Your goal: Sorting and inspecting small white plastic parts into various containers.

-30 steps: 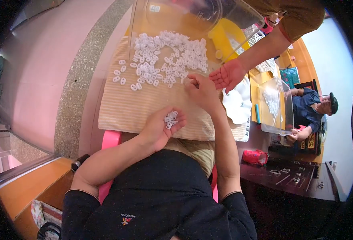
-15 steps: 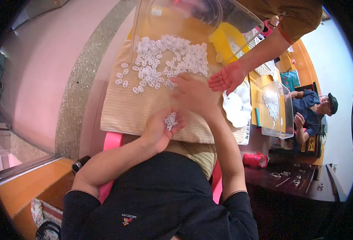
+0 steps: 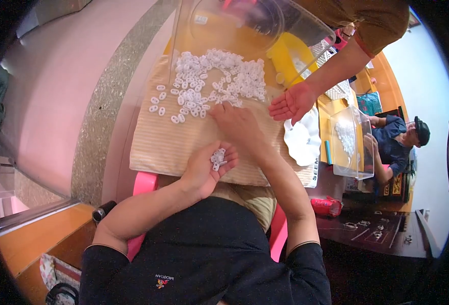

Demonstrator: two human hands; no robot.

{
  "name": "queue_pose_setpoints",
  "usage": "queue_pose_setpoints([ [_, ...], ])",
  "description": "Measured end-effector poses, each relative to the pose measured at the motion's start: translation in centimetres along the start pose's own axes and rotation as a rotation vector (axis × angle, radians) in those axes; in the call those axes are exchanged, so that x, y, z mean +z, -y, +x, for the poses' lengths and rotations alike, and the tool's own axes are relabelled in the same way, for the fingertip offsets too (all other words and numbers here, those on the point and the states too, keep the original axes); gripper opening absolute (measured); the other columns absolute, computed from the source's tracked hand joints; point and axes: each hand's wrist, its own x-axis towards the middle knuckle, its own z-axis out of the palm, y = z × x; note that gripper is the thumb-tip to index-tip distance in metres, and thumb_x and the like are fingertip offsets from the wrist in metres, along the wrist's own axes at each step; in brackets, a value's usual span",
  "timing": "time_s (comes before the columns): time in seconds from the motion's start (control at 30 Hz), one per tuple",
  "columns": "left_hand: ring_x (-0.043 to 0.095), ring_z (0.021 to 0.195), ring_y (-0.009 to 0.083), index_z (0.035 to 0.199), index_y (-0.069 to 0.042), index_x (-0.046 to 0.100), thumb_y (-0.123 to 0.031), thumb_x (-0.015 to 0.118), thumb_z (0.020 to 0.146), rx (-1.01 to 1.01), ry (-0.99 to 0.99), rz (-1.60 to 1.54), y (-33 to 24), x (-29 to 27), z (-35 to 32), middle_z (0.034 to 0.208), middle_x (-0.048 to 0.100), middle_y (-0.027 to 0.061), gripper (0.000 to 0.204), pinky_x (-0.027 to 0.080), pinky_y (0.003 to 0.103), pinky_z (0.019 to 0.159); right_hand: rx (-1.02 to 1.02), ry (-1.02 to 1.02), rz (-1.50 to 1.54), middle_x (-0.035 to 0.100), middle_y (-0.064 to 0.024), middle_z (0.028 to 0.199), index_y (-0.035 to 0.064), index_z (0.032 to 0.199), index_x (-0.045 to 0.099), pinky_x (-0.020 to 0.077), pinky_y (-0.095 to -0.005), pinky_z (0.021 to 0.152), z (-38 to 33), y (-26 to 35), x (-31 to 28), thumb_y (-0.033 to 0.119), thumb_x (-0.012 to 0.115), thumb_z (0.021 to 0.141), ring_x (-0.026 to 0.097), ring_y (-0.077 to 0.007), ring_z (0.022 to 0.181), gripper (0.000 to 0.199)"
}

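My left hand [image 3: 204, 170] is turned palm up near the table's front edge, its fingers curled around a small heap of white oval two-holed pieces [image 3: 218, 158]. Farther off, my right hand [image 3: 237, 124] is palm down with its fingers stretched apart at the near edge of the pile of white oval pieces [image 3: 250, 79]. Whether any piece lies under those fingertips is hidden. Several single pieces [image 3: 162, 95] are scattered to the pile's left on the striped tan cloth [image 3: 168, 147].
Another person's open hand [image 3: 293, 101] reaches in from the right, above a white scalloped dish [image 3: 303, 142]. A clear plastic bin [image 3: 306, 25] and a yellow container [image 3: 283, 56] stand at the back. Farther right, a seated person [image 3: 395, 140] is by another clear bin [image 3: 359, 157].
My right hand has moved slightly left and nearer to me along the pile and is less blurred. My left hand still cups its pieces. The seated person's hands have shifted.
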Motion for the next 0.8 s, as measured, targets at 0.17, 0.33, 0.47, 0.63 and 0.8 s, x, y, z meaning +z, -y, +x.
queue_pose_setpoints([
  [0.17, 0.063, 0.092, 0.0229, 0.1, 0.002, 0.058, -0.021, 0.051, 0.097, 0.013, 0.01, 0.013, 0.0, 0.0, 0.0, 0.098, 0.064, 0.0126, 0.024, 0.055, 0.037, 0.083, 0.101, -0.035, 0.192, 0.063, -0.0153, 0.09, 0.0058, 0.094, 0.059, 0.0507, -0.0456, 0.066, -0.5, -0.9, 0.0, 0.022, 0.052, 0.092, 0.064, -0.036, 0.079, 0.018],
  [0.33, 0.063, 0.09, 0.0207, 0.102, -0.003, 0.059, -0.022, 0.048, 0.097, -0.014, 0.006, 0.007, -0.5, 0.2, 0.3, 0.098, 0.064, 0.0095, 0.022, 0.055, 0.036, 0.081, 0.076, -0.004, 0.37, 0.063, -0.0148, 0.094, 0.006, 0.094, 0.06, 0.0513, -0.0463, 0.068, -2.1, 0.7, -5.3, 0.02, 0.057, 0.085, 0.064, -0.0362, 0.082, 0.017],
  [0.47, 0.06, 0.103, 0.02, 0.107, -0.011, 0.059, -0.03, 0.042, 0.097, 0.005, -0.01, 0.067, -0.9, 0.3, 0.4, 0.108, 0.063, 0.0054, 0.028, 0.052, 0.037, 0.085, -0.172, 0.1, 0.356, 0.063, -0.0114, 0.093, 0.0101, 0.098, 0.064, 0.0506, -0.044, 0.07, -4.0, 3.1, -5.7, 0.018, 0.059, 0.082, 0.063, -0.0323, 0.087, 0.019],
  [0.63, 0.062, 0.085, 0.0118, 0.1, -0.012, 0.059, -0.026, 0.042, 0.097, 0.038, -0.1, 0.012, -1.0, 0.6, 0.6, 0.092, 0.064, -0.0001, 0.022, 0.052, 0.029, 0.073, -0.202, -0.079, 0.367, 0.061, -0.0083, 0.091, 0.0137, 0.099, 0.064, 0.0512, -0.0401, 0.065, -5.0, 3.4, -5.5, 0.014, 0.061, 0.079, 0.063, -0.0306, 0.082, 0.021],
  [0.8, 0.063, 0.092, 0.0167, 0.106, -0.011, 0.06, -0.032, 0.046, 0.097, 0.0, 0.072, 0.009, -1.4, -1.8, 2.4, 0.101, 0.066, 0.0038, 0.027, 0.053, 0.033, 0.084, -0.263, -0.179, 0.391, 0.06, -0.0116, 0.093, 0.0088, 0.096, 0.058, 0.0536, -0.041, 0.068, -5.4, 2.8, -4.2, 0.015, 0.057, 0.081, 0.063, -0.0311, 0.084, 0.016],
])
